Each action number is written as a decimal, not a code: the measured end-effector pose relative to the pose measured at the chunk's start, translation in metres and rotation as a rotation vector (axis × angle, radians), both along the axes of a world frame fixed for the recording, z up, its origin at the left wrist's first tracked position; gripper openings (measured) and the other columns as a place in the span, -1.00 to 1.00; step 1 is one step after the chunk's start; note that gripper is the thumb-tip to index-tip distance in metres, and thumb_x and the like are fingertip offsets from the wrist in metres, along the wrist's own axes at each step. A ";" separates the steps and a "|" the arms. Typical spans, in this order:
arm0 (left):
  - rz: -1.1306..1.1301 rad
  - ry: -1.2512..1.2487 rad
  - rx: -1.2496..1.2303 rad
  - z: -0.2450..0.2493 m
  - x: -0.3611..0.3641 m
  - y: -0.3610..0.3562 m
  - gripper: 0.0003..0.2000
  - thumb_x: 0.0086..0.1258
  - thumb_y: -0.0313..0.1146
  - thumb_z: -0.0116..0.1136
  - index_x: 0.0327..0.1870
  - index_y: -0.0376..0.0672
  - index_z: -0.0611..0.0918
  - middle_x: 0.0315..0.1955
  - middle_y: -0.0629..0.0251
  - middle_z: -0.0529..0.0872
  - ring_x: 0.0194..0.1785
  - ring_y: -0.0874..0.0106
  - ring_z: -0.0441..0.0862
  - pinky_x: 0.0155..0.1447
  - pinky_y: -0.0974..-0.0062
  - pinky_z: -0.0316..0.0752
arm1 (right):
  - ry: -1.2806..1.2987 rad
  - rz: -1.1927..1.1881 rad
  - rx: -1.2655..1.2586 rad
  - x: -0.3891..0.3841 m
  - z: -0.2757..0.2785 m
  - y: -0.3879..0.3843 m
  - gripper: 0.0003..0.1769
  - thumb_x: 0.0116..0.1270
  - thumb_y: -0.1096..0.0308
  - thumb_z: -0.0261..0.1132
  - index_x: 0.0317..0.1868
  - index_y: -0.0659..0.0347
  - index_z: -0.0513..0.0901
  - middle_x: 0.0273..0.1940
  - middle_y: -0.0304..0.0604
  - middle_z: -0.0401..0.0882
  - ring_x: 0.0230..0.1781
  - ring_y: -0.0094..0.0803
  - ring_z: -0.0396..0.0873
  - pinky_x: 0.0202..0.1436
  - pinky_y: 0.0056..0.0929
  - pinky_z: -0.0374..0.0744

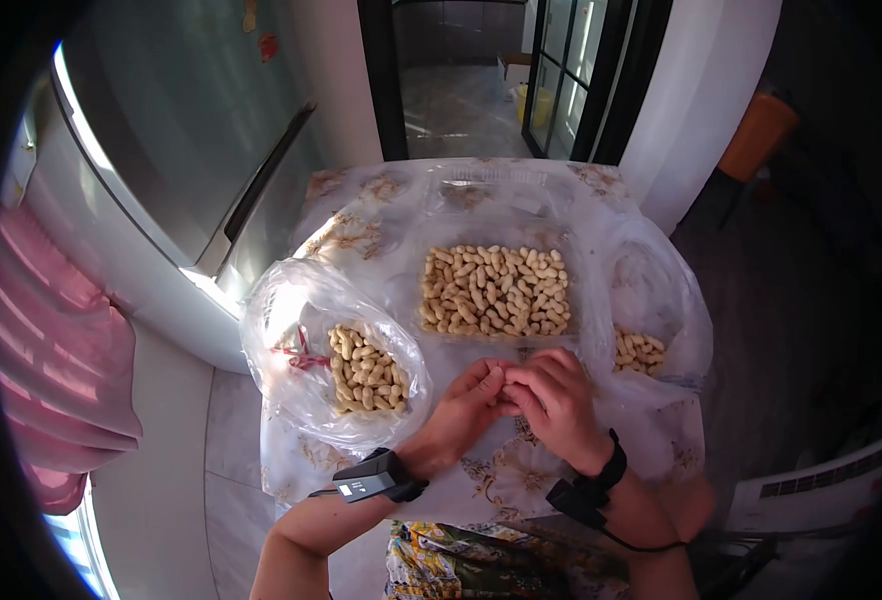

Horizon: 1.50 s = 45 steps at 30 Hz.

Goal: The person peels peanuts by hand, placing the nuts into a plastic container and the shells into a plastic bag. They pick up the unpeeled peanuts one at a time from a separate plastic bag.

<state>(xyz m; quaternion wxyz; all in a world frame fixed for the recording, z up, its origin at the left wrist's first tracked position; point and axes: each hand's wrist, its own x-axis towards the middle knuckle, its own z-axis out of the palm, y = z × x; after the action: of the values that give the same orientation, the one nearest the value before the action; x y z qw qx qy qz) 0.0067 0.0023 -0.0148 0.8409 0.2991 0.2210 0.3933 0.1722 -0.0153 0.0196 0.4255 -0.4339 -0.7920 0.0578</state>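
My left hand (469, 402) and my right hand (553, 393) meet fingertip to fingertip in front of a clear plastic tray (498, 342) of unshelled peanuts (496, 290). Both have their fingers pinched together; whatever lies between them is hidden. To the left, an open clear plastic bag (286, 385) with a red tie holds more peanuts (366, 372). A second clear bag (681, 320) stands to the right, with a smaller heap of peanuts (639, 352) inside.
The clear tray lid (491, 190) lies at the far side of the floral-covered table (346, 235). A refrigerator (186, 120) stands at left, beside a pink cloth (56, 350). An orange chair (759, 135) is at the right, and a doorway opens beyond the table.
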 end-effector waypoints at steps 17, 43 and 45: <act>-0.011 0.259 0.117 0.010 -0.004 -0.005 -0.66 0.61 0.02 -0.09 -0.18 -0.07 0.53 -0.32 0.49 0.58 -0.26 0.64 0.48 -0.10 0.64 0.41 | 0.095 0.011 0.000 0.003 0.004 -0.001 -0.83 0.17 0.42 0.45 -0.24 0.19 0.65 -0.35 -0.19 0.64 -0.27 -0.20 0.56 -0.18 -0.24 0.52; 0.107 0.171 0.123 0.007 -0.003 -0.003 -0.88 0.55 -0.38 0.12 -0.03 -0.21 0.57 -0.29 0.43 0.64 -0.31 0.65 0.46 -0.16 0.68 0.40 | 0.085 -0.013 0.038 0.003 0.006 -0.001 -0.84 0.19 0.48 0.41 -0.21 0.19 0.67 -0.35 -0.20 0.64 -0.27 -0.20 0.58 -0.21 -0.27 0.56; 0.109 0.170 0.118 0.007 -0.003 -0.003 -0.88 0.55 -0.38 0.11 -0.04 -0.21 0.57 -0.29 0.42 0.65 -0.30 0.65 0.47 -0.16 0.68 0.41 | 0.087 -0.016 0.041 0.003 0.006 -0.002 -0.85 0.19 0.47 0.41 -0.21 0.19 0.67 -0.35 -0.20 0.65 -0.27 -0.20 0.58 -0.21 -0.27 0.56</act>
<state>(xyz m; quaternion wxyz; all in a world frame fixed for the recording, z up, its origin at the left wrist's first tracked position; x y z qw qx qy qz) 0.0037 -0.0009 -0.0076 0.7775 0.3679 0.2837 0.4239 0.1750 -0.0168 0.0258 0.4688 -0.4286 -0.7702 0.0569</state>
